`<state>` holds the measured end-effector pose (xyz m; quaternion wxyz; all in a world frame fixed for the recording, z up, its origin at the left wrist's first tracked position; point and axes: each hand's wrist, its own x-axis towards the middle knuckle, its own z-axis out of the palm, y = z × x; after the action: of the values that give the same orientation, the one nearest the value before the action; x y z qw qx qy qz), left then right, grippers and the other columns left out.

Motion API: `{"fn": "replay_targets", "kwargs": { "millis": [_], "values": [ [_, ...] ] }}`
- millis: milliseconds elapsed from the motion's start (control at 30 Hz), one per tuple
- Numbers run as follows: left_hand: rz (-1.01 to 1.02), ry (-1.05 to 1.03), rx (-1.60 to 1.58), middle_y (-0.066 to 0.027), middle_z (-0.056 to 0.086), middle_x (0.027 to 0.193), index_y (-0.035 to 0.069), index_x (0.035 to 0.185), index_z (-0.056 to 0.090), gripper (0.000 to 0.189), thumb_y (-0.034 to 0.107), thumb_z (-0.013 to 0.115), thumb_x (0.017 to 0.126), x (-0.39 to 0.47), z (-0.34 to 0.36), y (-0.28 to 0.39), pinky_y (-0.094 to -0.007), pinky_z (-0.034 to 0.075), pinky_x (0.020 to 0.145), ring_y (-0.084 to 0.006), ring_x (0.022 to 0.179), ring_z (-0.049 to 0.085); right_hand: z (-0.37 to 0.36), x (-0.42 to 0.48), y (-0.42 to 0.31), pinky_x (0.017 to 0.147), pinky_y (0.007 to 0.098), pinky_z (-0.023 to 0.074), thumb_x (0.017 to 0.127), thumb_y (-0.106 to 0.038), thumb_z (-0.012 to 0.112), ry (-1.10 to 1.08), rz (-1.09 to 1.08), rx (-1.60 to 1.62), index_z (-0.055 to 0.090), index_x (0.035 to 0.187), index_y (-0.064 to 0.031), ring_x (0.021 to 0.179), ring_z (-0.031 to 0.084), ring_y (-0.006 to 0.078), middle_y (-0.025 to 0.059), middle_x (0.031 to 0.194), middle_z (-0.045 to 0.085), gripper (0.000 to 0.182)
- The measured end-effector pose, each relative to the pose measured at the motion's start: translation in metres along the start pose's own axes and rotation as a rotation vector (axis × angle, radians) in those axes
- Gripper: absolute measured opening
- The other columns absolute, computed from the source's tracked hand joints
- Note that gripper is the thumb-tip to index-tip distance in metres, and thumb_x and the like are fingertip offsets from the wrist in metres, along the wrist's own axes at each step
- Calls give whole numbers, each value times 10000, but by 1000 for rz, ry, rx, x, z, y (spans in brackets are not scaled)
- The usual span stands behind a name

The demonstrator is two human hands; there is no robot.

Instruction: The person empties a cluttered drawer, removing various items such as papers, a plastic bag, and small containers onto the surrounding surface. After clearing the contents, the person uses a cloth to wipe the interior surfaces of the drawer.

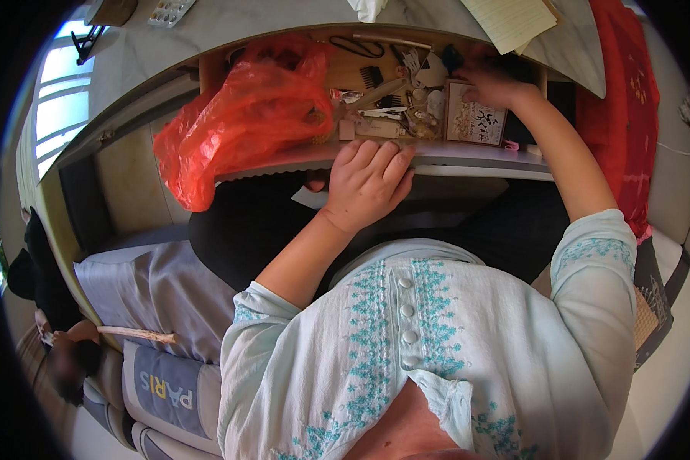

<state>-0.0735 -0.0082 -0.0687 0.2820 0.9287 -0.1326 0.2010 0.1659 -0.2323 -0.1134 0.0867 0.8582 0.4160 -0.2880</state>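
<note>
An open drawer (477,154) full of small items lies before me under the table. My left hand (371,175) rests with curled fingers over the drawer's front edge. My right hand (486,80) reaches into the drawer's right part, above a box with printed characters (474,123); its fingers are blurred, and whether they hold anything is unclear. A red plastic bag (253,115) spills over the drawer's left front. Between bag and box lie a black comb (371,76), a nail clipper (382,115), a looped black cord (356,47) and other small things.
The marble-patterned tabletop (276,12) overhangs the drawer, bearing a notepad (514,23), a tissue (369,8) and a blister pack of pills (171,11). A red cloth (624,115) hangs at the right. A wooden stick (138,333) lies on the sofa; another person (57,299) is at the far left.
</note>
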Motion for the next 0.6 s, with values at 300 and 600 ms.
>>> {"fn": "replay_targets", "kwargs": {
  "millis": [300,600],
  "values": [
    [-8,9,7,-14,575,828,108,1018,640,331,171,689,696,1,2,0,-338,431,726,-199,737,553,-31,59,-119,925,393,463,763,-149,701,131,-304,189,632,1103,-119,1130,535,301,100,1194,557,348],
    [-2,-3,-3,-7,608,889,97,1022,632,335,156,683,696,-1,4,-2,-323,426,729,-182,757,560,4,110,-129,915,398,468,740,-96,676,315,-294,55,655,1027,-113,1109,544,308,107,1162,580,288]
  ]
}}
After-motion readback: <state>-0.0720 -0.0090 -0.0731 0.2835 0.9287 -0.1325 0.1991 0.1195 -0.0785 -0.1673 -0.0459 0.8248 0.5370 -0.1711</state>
